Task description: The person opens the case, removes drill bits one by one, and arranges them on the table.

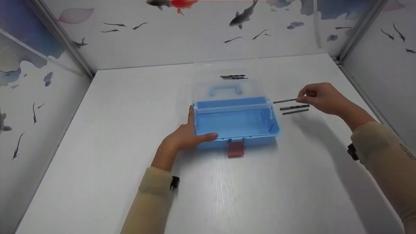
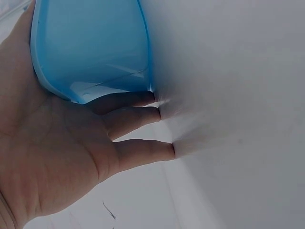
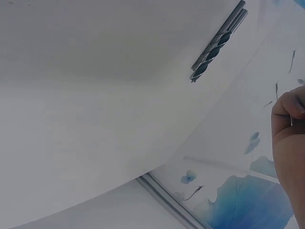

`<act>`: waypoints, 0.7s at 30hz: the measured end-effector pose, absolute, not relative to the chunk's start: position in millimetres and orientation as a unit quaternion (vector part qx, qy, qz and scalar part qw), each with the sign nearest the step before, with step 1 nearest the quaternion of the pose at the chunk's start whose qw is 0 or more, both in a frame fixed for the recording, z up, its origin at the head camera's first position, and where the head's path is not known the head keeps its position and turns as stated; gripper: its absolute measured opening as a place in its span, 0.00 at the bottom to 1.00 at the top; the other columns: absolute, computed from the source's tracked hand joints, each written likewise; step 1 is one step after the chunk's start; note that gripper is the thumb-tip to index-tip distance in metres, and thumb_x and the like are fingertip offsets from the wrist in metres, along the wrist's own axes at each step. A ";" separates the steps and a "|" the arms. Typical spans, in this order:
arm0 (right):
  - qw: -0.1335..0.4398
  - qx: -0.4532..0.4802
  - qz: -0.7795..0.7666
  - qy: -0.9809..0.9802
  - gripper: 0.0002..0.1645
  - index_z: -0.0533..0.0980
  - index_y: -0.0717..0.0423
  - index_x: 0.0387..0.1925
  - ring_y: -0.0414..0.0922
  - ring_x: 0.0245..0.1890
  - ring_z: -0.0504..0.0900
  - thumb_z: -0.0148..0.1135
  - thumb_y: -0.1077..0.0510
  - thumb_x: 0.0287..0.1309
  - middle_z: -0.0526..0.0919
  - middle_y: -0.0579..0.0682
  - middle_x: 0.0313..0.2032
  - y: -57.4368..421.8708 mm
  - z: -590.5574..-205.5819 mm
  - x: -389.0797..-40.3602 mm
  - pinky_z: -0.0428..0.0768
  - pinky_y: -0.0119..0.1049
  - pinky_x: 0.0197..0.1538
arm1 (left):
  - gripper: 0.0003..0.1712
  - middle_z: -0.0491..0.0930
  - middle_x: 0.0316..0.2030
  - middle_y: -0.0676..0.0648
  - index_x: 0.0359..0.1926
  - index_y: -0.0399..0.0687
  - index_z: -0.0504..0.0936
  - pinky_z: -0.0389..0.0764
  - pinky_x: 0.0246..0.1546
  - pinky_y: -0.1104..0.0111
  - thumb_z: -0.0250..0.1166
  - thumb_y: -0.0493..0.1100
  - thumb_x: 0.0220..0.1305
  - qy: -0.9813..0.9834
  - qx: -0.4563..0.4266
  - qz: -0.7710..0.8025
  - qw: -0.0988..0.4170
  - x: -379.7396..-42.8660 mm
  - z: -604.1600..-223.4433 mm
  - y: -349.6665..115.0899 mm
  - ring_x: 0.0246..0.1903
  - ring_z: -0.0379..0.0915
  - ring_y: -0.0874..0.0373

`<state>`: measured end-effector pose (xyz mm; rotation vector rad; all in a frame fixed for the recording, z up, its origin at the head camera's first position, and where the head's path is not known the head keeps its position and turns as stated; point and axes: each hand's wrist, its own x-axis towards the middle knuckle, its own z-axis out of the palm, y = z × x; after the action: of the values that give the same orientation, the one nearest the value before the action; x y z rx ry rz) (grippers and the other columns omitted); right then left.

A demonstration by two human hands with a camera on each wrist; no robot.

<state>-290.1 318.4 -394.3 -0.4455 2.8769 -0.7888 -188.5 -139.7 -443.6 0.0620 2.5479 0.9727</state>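
A blue plastic toolbox (image 1: 256, 141) stands on the white table with its transparent lid (image 1: 204, 91) swung back. My left hand (image 1: 183, 138) rests against its left end, thumb along the front rim and index finger along the side. In the left wrist view the other fingers (image 2: 138, 151) stretch out straight beside the box. Right of the toolbox, my right hand (image 1: 321, 97) pinches one end of a thin drill bit (image 1: 283, 101). Just below it on the table lie a thicker drill bit (image 1: 294, 107) and a thin dark rod (image 1: 295, 111), probably another bit.
Several dark drill bits (image 1: 233, 77) show in the lid area; whether inside or behind it, I cannot tell. A reddish latch (image 1: 235, 149) hangs at the toolbox front. Patterned panels (image 1: 195, 39) wall the table's back and sides.
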 end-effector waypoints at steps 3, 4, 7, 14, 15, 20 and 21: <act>0.063 -0.148 -0.257 0.953 0.15 0.84 0.57 0.47 0.44 0.26 0.63 0.66 0.48 0.75 0.62 0.45 0.21 317.4 -395.3 -290.5 0.64 0.40 0.31 | 0.85 0.58 0.83 0.37 0.83 0.59 0.15 0.68 0.77 0.45 0.69 0.83 0.53 0.915 0.023 0.347 0.205 -188.6 -443.5 -139.8 0.79 0.63 0.41; 0.064 -0.147 -0.256 0.953 0.15 0.84 0.57 0.47 0.45 0.26 0.63 0.66 0.48 0.75 0.63 0.45 0.21 317.2 -395.6 -290.5 0.65 0.40 0.31 | 0.85 0.58 0.82 0.37 0.83 0.59 0.15 0.68 0.77 0.45 0.69 0.83 0.53 0.915 0.024 0.346 0.205 -188.7 -443.7 -139.9 0.79 0.63 0.41; 0.067 -0.145 -0.253 0.954 0.15 0.84 0.57 0.48 0.46 0.28 0.65 0.66 0.48 0.75 0.64 0.45 0.21 316.7 -397.1 -290.8 0.66 0.40 0.32 | 0.85 0.59 0.82 0.37 0.83 0.60 0.15 0.69 0.76 0.45 0.69 0.83 0.53 0.916 0.023 0.346 0.204 -188.5 -443.9 -140.2 0.78 0.64 0.41; 0.073 -0.141 -0.253 0.954 0.13 0.85 0.58 0.48 0.48 0.32 0.69 0.66 0.52 0.75 0.71 0.49 0.25 317.8 -401.9 -288.8 0.68 0.39 0.33 | 0.85 0.57 0.83 0.37 0.83 0.60 0.15 0.68 0.76 0.44 0.69 0.83 0.52 0.914 0.023 0.352 0.201 -188.1 -444.0 -140.8 0.78 0.63 0.40; 0.074 -0.141 -0.253 0.954 0.13 0.85 0.58 0.48 0.48 0.32 0.69 0.66 0.52 0.75 0.71 0.49 0.25 318.1 -402.5 -288.3 0.69 0.39 0.32 | 0.85 0.57 0.83 0.37 0.83 0.60 0.15 0.68 0.76 0.44 0.69 0.83 0.52 0.914 0.022 0.351 0.201 -188.0 -443.8 -140.9 0.79 0.63 0.40; 0.080 -0.145 -0.256 0.952 0.12 0.85 0.57 0.47 0.46 0.29 0.66 0.66 0.52 0.75 0.67 0.47 0.22 323.0 -406.7 -287.0 0.67 0.38 0.31 | 0.85 0.59 0.82 0.37 0.83 0.61 0.15 0.69 0.76 0.45 0.68 0.84 0.52 0.916 0.019 0.345 0.203 -188.5 -444.1 -140.6 0.78 0.64 0.41; 0.082 -0.147 -0.257 0.952 0.12 0.85 0.57 0.47 0.45 0.28 0.65 0.66 0.52 0.74 0.66 0.46 0.22 324.4 -408.2 -287.1 0.66 0.38 0.30 | 0.85 0.59 0.82 0.37 0.83 0.61 0.16 0.69 0.76 0.45 0.68 0.84 0.52 0.917 0.018 0.343 0.203 -188.6 -444.1 -140.3 0.78 0.64 0.41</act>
<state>-287.1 324.4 -408.2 -0.4393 2.8438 -0.7671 -188.6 -140.3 -444.1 0.0510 2.5578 0.9581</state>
